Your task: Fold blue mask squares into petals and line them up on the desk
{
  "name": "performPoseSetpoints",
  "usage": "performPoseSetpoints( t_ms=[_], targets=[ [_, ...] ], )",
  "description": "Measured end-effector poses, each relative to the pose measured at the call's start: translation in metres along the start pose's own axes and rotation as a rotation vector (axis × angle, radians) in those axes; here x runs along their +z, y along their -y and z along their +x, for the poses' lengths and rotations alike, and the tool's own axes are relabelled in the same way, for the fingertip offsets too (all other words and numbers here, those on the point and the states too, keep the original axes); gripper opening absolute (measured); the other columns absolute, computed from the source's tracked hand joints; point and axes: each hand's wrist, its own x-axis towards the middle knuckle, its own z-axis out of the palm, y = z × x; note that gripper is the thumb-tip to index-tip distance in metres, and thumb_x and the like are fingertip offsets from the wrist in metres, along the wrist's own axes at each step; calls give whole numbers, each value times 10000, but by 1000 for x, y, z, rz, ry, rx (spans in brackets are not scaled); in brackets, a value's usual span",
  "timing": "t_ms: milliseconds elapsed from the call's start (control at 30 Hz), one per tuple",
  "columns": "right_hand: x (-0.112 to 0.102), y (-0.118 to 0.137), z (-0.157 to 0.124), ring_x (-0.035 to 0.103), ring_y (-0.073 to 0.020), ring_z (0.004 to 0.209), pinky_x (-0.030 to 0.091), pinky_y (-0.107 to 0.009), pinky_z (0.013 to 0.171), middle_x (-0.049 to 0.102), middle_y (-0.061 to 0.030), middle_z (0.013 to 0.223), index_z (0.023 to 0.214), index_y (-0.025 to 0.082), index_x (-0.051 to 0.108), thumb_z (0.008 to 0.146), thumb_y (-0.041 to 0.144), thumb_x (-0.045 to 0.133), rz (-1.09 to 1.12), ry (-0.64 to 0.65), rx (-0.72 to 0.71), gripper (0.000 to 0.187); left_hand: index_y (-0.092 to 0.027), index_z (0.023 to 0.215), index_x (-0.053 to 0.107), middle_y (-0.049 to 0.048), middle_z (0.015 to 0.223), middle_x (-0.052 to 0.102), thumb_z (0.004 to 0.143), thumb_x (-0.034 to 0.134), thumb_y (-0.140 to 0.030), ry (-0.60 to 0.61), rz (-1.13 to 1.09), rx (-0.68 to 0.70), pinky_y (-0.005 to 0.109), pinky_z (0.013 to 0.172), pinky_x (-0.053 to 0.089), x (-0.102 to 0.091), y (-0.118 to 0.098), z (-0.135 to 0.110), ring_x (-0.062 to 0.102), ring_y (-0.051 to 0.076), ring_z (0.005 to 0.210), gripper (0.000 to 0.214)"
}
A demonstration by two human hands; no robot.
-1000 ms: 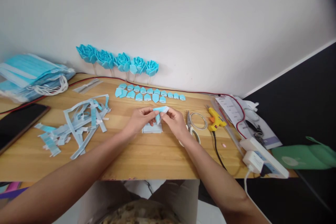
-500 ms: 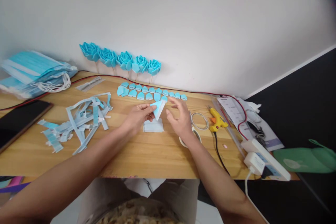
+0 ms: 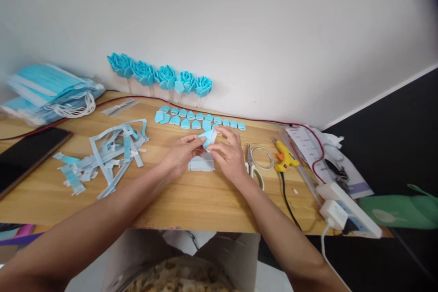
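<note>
My left hand (image 3: 180, 153) and my right hand (image 3: 228, 153) meet over the middle of the wooden table (image 3: 191, 200). Both pinch a small folded blue piece (image 3: 208, 137) of mask fabric, held just above the table. Beneath them lies a small stack of pale blue cut squares (image 3: 201, 164). Behind the hands, two rows of folded blue petals (image 3: 200, 121) lie on the table. Several finished blue roses (image 3: 160, 75) lean against the wall.
A heap of cut mask strips (image 3: 106, 155) lies at the left, with a pile of face masks (image 3: 51, 91) and a dark phone (image 3: 27, 155) beyond. Right of the hands: scissors (image 3: 253, 166), tape roll (image 3: 264, 159), yellow glue gun (image 3: 284, 157), power strip (image 3: 349, 212).
Half a second ago my right hand had let go and opened beside the piece held by the left. Now its fingers have closed on the folded piece again.
</note>
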Motion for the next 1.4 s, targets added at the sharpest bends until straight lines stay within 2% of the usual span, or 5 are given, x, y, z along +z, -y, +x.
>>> performPoseSetpoints(
  t_ms=[367, 467, 700, 900, 1400],
  targets=[
    [7, 0, -2, 557, -204, 1133, 420, -430, 1000, 581, -61, 1170, 784, 230, 659, 817, 273, 659, 233, -42, 276, 54, -130, 672, 647, 21, 667, 662, 679, 780, -344, -61, 67, 38, 239, 621, 422, 1, 0, -1, 605, 125, 658, 253],
    [5, 1, -2, 534, -220, 1159, 403, -455, 1017, 564, -59, 1200, 838, 248, 668, 810, 252, 664, 151, -71, 210, 29, -131, 681, 651, 16, 663, 659, 683, 780, -337, -74, 40, 36, 243, 625, 431, 0, 0, -1, 604, 125, 648, 243],
    [-1, -4, 0, 396, -259, 1297, 410, -494, 1016, 457, -67, 1376, 1190, 317, 600, 846, 169, 594, -51, 25, -61, 375, -132, 785, 700, 28, 774, 692, 707, 771, -287, -18, -102, -15, 272, 702, 483, 0, -2, 0, 602, 117, 664, 187],
    [-1, -6, 0, 420, -249, 1262, 425, -494, 991, 485, -28, 1349, 1016, 341, 692, 858, 150, 575, -13, 21, -114, 274, -132, 710, 691, 11, 700, 666, 687, 787, -279, 11, -99, -18, 271, 723, 484, 1, 0, 0, 593, 117, 669, 176],
    [6, -1, -2, 546, -204, 1153, 417, -397, 1010, 580, -65, 1175, 782, 227, 683, 810, 296, 665, 407, -41, 371, 77, -133, 781, 713, 41, 823, 707, 714, 766, -304, 7, -60, 18, 338, 850, 473, 2, 4, -2, 626, 152, 787, 191]
  ],
)
